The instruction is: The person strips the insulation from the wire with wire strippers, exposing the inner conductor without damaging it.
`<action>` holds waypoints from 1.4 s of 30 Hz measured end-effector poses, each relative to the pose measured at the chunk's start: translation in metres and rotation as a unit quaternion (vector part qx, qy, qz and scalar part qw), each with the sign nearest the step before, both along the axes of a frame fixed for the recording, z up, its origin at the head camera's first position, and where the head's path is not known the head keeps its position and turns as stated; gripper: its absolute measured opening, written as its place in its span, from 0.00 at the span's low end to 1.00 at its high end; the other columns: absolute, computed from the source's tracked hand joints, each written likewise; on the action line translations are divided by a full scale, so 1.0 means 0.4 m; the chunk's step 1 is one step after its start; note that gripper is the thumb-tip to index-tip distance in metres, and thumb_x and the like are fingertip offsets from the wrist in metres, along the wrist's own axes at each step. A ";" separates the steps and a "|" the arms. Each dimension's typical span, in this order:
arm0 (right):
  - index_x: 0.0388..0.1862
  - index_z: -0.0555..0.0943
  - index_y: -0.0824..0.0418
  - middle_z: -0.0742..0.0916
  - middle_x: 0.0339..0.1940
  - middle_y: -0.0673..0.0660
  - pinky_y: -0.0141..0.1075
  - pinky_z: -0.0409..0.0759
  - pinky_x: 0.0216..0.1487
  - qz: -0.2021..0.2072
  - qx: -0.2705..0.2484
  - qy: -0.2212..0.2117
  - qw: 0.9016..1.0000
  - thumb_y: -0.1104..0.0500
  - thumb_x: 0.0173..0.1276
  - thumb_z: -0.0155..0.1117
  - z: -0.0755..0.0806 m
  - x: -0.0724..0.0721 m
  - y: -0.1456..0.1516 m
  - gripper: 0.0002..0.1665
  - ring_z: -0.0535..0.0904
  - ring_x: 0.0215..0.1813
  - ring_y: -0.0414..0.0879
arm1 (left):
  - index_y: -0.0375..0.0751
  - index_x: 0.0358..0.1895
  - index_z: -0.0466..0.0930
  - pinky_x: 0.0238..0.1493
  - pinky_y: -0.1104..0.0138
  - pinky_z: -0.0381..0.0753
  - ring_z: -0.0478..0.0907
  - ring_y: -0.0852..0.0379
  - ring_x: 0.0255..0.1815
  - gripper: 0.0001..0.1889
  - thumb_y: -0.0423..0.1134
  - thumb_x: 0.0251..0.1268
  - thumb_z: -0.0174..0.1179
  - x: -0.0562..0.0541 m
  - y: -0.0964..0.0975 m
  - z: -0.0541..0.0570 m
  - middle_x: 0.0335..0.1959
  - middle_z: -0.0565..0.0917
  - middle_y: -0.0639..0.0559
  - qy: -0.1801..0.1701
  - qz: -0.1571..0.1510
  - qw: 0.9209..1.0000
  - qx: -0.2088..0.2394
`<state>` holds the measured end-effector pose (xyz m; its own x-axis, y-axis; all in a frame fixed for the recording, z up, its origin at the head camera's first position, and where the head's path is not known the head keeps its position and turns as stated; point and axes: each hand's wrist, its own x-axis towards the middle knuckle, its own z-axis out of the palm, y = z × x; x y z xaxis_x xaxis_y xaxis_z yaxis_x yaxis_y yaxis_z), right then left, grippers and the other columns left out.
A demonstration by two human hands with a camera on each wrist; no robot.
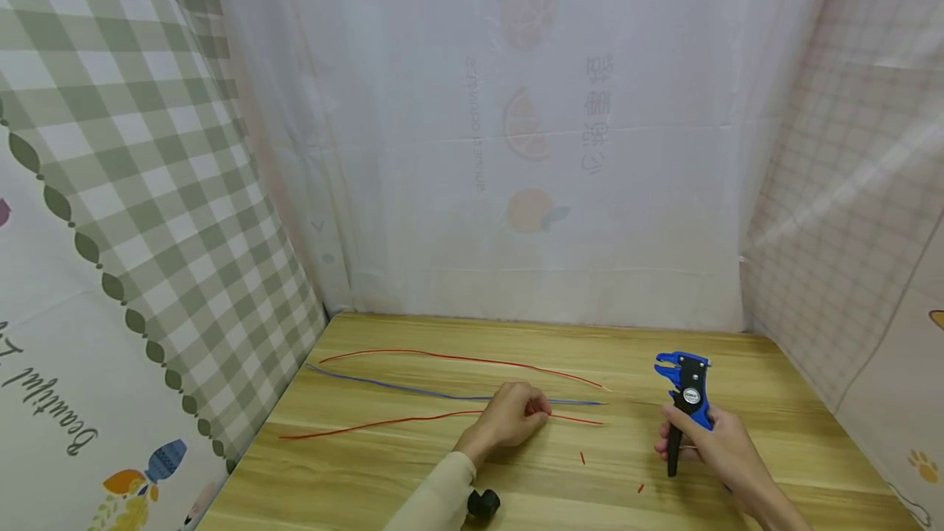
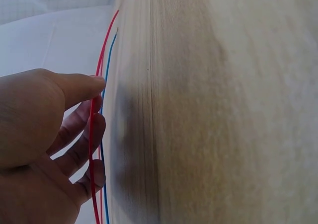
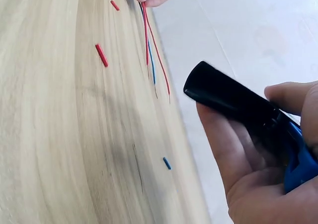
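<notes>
My left hand (image 1: 509, 415) is low over the table, its thumb and fingers pinching the nearest red wire (image 2: 92, 144). Beyond that hand lie a blue wire (image 1: 413, 389) and another red wire (image 1: 457, 357), both stretched lengthwise across the table. All three wires show bare tips at their right ends in the right wrist view. My right hand (image 1: 719, 445) grips a blue and black wire stripper (image 1: 692, 388) above the table's right side, its head pointing up and away. In the right wrist view, the tool's black handle (image 3: 228, 95) lies across the fingers, with its head hidden.
Short red insulation pieces (image 1: 582, 458) and a small blue insulation piece (image 3: 167, 163) are scattered on the wooden table (image 1: 354, 474). A black round object (image 1: 483, 504) is beside the left sleeve. Cloth curtains (image 1: 442, 293) enclose the table's back and sides.
</notes>
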<state>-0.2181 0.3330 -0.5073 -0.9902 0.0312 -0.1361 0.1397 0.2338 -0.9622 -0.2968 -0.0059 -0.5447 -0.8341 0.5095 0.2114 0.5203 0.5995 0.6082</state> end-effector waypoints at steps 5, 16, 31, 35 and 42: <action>0.59 0.84 0.74 0.96 0.38 0.53 0.35 0.92 0.47 -0.010 0.077 -0.006 0.997 0.44 0.89 0.66 -0.007 -0.011 0.026 0.30 0.95 0.41 0.42 | 0.47 0.39 0.93 0.41 0.78 0.76 0.72 0.75 0.33 0.06 0.32 0.77 0.73 -0.001 -0.001 -0.004 0.34 0.87 0.60 0.001 -0.001 1.000 0.001; 0.62 0.82 0.75 0.96 0.37 0.52 0.37 0.94 0.45 0.001 0.075 -0.002 0.997 0.50 0.86 0.70 -0.039 -0.041 0.061 0.27 0.96 0.40 0.44 | 0.47 0.39 0.93 0.40 0.78 0.76 0.71 0.75 0.33 0.06 0.32 0.77 0.73 -0.003 0.000 -0.003 0.33 0.87 0.60 0.002 -0.001 1.000 0.002; 0.55 0.86 0.71 0.93 0.32 0.51 0.32 0.84 0.38 0.024 0.198 -0.021 0.980 0.45 0.83 0.73 -0.062 -0.067 0.104 0.27 0.87 0.34 0.40 | 0.47 0.39 0.94 0.41 0.78 0.76 0.72 0.75 0.33 0.05 0.32 0.76 0.74 -0.003 -0.002 -0.005 0.34 0.89 0.59 0.002 -0.004 1.000 -0.001; 0.65 0.82 0.76 0.86 0.28 0.49 0.33 0.77 0.33 0.013 0.243 -0.022 0.970 0.40 0.81 0.73 -0.061 -0.080 0.111 0.39 0.82 0.31 0.41 | 0.48 0.38 0.93 0.41 0.79 0.76 0.72 0.75 0.33 0.06 0.32 0.76 0.74 -0.003 -0.001 -0.006 0.33 0.88 0.59 0.003 -0.004 1.000 -0.002; 0.72 0.75 0.86 0.87 0.62 0.84 0.53 0.87 0.58 0.019 0.319 -0.008 0.948 0.34 0.79 0.73 -0.066 -0.094 0.132 0.56 0.87 0.58 0.67 | 0.47 0.38 0.94 0.41 0.78 0.75 0.71 0.75 0.33 0.06 0.31 0.75 0.74 -0.003 -0.002 -0.009 0.32 0.87 0.60 -0.001 -0.003 1.000 0.001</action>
<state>-0.2557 0.3858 -0.5336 -0.9904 0.0752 -0.1161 0.1315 0.7718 -0.6221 -0.2981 -0.0066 -0.5482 -0.8315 0.5140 0.2107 0.5227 0.5955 0.6101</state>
